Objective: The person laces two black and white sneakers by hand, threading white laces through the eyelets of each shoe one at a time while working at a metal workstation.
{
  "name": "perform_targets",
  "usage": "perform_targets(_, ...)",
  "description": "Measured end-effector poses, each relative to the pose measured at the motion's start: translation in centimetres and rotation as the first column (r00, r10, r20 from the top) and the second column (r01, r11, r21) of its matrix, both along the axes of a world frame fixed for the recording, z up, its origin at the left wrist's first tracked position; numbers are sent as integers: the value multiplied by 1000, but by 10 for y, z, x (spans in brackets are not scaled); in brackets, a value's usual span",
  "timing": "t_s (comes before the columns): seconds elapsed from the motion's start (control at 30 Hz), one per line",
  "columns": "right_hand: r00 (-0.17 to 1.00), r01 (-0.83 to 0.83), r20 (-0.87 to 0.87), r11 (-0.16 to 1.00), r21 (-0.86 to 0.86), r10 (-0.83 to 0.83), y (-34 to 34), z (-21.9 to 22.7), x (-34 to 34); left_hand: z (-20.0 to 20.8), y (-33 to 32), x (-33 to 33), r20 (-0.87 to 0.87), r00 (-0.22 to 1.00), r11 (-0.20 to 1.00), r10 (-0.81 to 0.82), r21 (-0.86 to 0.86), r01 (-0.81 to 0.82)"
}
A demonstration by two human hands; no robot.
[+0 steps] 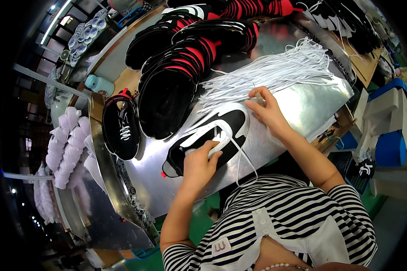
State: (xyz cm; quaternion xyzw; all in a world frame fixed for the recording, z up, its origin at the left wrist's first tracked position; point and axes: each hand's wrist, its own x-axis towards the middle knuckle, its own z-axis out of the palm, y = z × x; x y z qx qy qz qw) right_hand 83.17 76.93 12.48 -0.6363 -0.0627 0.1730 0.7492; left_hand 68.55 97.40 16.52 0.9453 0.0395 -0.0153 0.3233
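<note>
On the metal tabletop [298, 108] lies a black and white shoe upper [235, 121], its toe pointing away to the right and a red tab at its heel. My left hand [200, 165] is closed on the upper at its opening, thumb and fingers pinching the edge by the white eyelet area. A white shoelace [245, 158] loops from there over the near side. Past the toe, my right hand [269, 113] is raised with thumb and forefinger pinched together. A small thin item shows at those fingertips, too small to name. A bundle of white shoelaces [276, 72] lies just beyond.
Nested black and red shoe uppers [167, 97] are stacked at the far left, beside a laced black shoe upper [121, 128]. A light blue bottle [99, 85] stands behind them. More uppers [348, 25] lie at the far right; pale wrapped bundles [70, 144] hang left.
</note>
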Motion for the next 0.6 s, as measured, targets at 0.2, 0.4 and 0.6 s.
perform_targets(0.2,932,-284,98,872,-399,348,2,1,-47,7,-21,3,286,958,993,-25,119,-10)
perform_targets(0.4,831,-512,110,828,-230,545,-10,-11,-64,28,-21,8,415,910,987,-12,153,-57)
perform_targets(0.6,643,-547,56,509,-664,764,-140,-27,-101,95,16,14,455,847,960,275,-171,-220)
